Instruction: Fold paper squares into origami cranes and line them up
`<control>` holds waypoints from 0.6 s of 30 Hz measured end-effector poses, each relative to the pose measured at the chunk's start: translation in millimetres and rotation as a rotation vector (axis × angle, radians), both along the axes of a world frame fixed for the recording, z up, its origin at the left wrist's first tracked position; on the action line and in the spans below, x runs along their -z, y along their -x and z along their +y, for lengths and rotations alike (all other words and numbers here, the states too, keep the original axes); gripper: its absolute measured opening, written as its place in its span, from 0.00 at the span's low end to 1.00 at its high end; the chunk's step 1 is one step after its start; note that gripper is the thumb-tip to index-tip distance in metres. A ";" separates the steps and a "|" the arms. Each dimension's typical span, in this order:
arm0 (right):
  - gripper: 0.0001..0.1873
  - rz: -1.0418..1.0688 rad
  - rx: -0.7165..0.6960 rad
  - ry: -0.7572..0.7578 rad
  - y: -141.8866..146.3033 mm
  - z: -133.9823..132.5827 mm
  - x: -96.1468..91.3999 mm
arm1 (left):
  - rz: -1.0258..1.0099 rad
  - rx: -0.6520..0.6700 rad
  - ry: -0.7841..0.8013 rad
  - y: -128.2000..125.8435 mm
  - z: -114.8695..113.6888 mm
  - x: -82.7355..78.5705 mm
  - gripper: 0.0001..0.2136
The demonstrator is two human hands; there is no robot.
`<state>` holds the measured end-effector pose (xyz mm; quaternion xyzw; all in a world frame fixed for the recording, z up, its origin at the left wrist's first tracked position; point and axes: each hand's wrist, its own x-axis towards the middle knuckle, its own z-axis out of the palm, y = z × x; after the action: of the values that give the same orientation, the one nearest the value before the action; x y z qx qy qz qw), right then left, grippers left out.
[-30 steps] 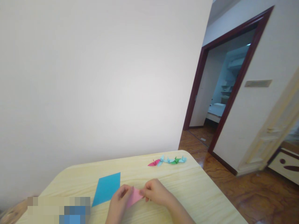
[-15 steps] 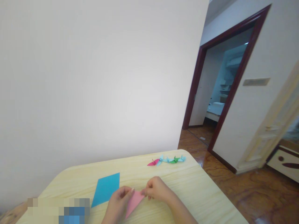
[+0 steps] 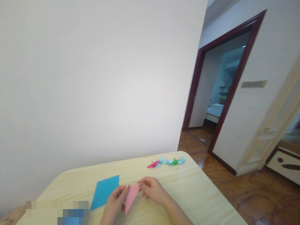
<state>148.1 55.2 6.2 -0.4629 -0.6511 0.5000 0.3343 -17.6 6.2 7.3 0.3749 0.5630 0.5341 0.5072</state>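
Observation:
Both my hands meet over a folded pink paper (image 3: 130, 197) just above the light wooden table (image 3: 192, 193). My left hand (image 3: 116, 204) pinches its left edge with the fingers closed on it. From the other side, my right hand (image 3: 152, 191) grips the paper's upper right corner. The pink piece is a narrow triangle pointing down toward me. A flat blue paper square (image 3: 104, 192) lies on the table just left of my left hand.
A row of small folded paper cranes (image 3: 167, 162), pink, light blue and green, sits near the table's far right corner. A white wall stands behind the table. To the right is wooden floor (image 3: 255, 197) and an open doorway (image 3: 220, 103). A blurred patch covers the near left table edge.
The pink paper has turned more upright and narrower between my hands. Both hands shifted slightly left and toward me; the view also drifted a little.

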 end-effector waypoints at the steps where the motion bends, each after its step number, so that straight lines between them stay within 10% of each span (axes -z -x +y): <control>1: 0.18 0.100 -0.010 0.075 5.0 -1.8 0.6 | -0.023 0.018 0.009 -1.6 0.0 -0.6 0.21; 18: 0.30 0.386 -0.046 0.203 10.9 -9.6 -8.0 | -0.179 0.158 0.031 1.5 4.0 12.7 0.23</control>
<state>137.2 45.6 14.2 -0.3749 -0.5318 0.6497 0.3930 -19.1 10.2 -5.5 0.3609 0.4921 0.5154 0.6016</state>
